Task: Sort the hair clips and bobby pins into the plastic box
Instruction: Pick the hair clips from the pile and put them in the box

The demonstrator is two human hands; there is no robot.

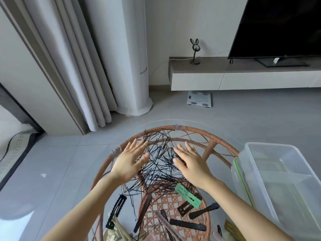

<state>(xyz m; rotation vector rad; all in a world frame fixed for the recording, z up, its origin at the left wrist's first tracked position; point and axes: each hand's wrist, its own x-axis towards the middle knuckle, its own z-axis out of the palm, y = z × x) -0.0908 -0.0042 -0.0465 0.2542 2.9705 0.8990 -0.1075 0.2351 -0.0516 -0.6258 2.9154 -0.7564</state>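
A heap of thin black bobby pins lies on a round glass tabletop with a rattan rim. My left hand and my right hand lie flat with straight fingers on either side of the heap, palms down. Nearer to me are several larger hair clips: a green one, a black snap clip, and dark brown ones. The clear plastic box with dividers stands at the right, past my right forearm.
A box lid with a green seal leans beside the plastic box. Beyond the table are grey floor tiles, a white scale, a curtain, a white tower unit, and a low TV shelf.
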